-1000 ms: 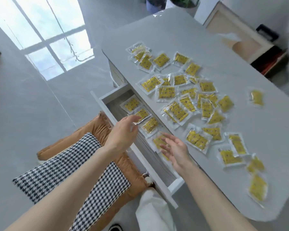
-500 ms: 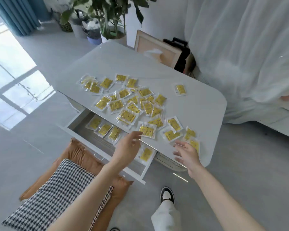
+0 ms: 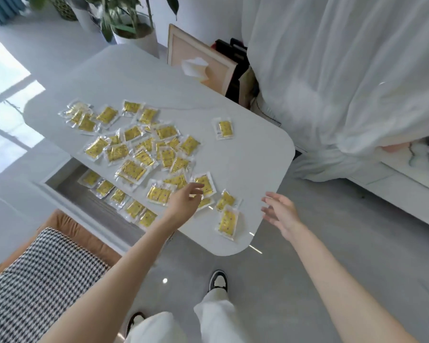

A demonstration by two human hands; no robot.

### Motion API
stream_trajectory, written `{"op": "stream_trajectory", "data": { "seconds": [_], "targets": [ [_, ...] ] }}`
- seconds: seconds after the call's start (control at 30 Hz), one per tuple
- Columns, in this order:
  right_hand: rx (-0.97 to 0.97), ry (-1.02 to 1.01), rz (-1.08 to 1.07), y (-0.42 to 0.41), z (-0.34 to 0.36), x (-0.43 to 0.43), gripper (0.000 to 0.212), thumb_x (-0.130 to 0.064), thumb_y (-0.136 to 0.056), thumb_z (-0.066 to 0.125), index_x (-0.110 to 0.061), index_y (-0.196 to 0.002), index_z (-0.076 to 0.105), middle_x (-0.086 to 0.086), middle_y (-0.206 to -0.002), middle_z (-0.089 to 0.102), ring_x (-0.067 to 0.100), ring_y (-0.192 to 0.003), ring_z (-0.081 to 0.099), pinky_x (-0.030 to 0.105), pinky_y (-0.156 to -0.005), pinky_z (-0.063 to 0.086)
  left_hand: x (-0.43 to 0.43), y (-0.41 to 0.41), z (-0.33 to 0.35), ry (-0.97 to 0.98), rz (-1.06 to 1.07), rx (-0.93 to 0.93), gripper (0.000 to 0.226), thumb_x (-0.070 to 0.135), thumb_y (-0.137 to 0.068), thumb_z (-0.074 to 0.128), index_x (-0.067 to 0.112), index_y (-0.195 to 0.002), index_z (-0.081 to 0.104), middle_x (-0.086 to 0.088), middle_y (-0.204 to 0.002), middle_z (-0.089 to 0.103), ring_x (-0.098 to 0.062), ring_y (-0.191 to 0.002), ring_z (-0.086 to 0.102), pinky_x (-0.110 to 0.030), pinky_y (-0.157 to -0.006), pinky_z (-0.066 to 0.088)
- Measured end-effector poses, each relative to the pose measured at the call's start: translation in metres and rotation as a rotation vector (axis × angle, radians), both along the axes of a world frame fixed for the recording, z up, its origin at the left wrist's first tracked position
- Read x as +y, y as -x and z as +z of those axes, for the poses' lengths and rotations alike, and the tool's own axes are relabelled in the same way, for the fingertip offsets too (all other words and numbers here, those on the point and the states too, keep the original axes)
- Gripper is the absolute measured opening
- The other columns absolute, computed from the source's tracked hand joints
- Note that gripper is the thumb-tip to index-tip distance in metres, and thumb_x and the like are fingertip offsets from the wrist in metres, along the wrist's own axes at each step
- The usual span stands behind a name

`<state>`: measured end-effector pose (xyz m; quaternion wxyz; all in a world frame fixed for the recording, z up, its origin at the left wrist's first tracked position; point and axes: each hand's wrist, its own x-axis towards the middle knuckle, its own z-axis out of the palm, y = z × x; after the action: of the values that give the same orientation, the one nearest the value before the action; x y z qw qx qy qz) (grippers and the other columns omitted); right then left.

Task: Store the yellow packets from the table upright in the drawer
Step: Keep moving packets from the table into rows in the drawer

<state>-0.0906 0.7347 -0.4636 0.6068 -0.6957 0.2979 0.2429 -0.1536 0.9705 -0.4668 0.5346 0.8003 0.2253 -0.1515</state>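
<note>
Yellow packets [image 3: 144, 142] lie scattered flat across the white bench [image 3: 255, 157] at frame centre; several more lie in the open drawer [image 3: 67, 186] at left; left hand [image 3: 183, 203] hovers over the nearest packets, fingers loosely spread, holding nothing; right hand [image 3: 281, 214] hangs beyond the bench's right edge, fingers spread, empty.

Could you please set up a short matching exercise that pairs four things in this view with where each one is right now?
Things:
1. left hand
2. right hand
3. lone packet
4. row of packets

Places:
A. in the open drawer
B. off the table's near corner, above the floor
C. apart from the pile, toward the table's far side
D. over the packets at the table's near edge

Pairs: 1-D, 2-B, 3-C, 4-A
</note>
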Motion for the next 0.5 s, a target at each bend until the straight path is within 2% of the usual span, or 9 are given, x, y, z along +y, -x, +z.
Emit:
{"op": "stream_trajectory", "data": {
  "seconds": [0.13, 0.27, 0.37, 0.43, 0.5],
  "targets": [
    [0.009, 0.0, 0.053, -0.055, 0.004, -0.01, 0.022, -0.008, -0.094, 0.055, -0.014, -0.115, 0.057, 0.004, -0.101, 0.061, 0.015, -0.072, 0.057, 0.028, -0.07, 0.049, -0.016, -0.039, 0.005, 0.001, 0.074, 0.032, 0.034, 0.018, -0.096, 0.044, 0.024, -0.127, 0.054, 0.006, -0.119, 0.064, -0.015, -0.105, 0.061, -0.024, -0.076, 0.046],
    [-0.01, 0.003, 0.121, -0.109, 0.0, 0.003, 0.024, -0.01, -0.095, 0.054, -0.013, -0.119, 0.058, 0.004, -0.109, 0.06, 0.018, -0.082, 0.059, 0.029, -0.072, 0.051, -0.014, -0.078, 0.004, 0.037, 0.127, 0.033, 0.034, 0.016, -0.097, 0.043, 0.021, -0.129, 0.052, 0.003, -0.12, 0.062, -0.014, -0.096, 0.061, -0.018, -0.063, 0.046],
    [-0.013, 0.03, 0.168, -0.144, -0.009, 0.018, 0.022, -0.012, -0.095, 0.054, -0.015, -0.117, 0.058, 0.004, -0.11, 0.059, 0.02, -0.093, 0.058, 0.034, -0.083, 0.052, -0.006, -0.107, -0.003, 0.052, 0.147, 0.027, 0.034, 0.016, -0.097, 0.042, 0.021, -0.13, 0.052, 0.003, -0.12, 0.062, -0.012, -0.094, 0.06, -0.015, -0.063, 0.045],
    [-0.013, 0.057, 0.19, -0.167, -0.017, 0.03, 0.024, -0.012, -0.095, 0.053, -0.015, -0.119, 0.058, 0.003, -0.109, 0.058, 0.02, -0.094, 0.057, 0.034, -0.083, 0.052, 0.0, -0.129, -0.012, 0.061, 0.156, 0.027, 0.034, 0.016, -0.096, 0.043, 0.022, -0.128, 0.052, 0.002, -0.12, 0.064, -0.013, -0.093, 0.06, -0.017, -0.063, 0.046],
    [-0.018, 0.073, 0.214, -0.187, -0.026, 0.04, 0.026, -0.012, -0.095, 0.052, -0.014, -0.12, 0.058, 0.002, -0.102, 0.058, 0.019, -0.092, 0.055, 0.035, -0.083, 0.052, 0.005, -0.148, -0.02, 0.057, 0.17, 0.029, 0.034, 0.015, -0.096, 0.043, 0.023, -0.127, 0.053, 0.004, -0.118, 0.064, -0.013, -0.089, 0.061, -0.018, -0.057, 0.045]
  ]
}}
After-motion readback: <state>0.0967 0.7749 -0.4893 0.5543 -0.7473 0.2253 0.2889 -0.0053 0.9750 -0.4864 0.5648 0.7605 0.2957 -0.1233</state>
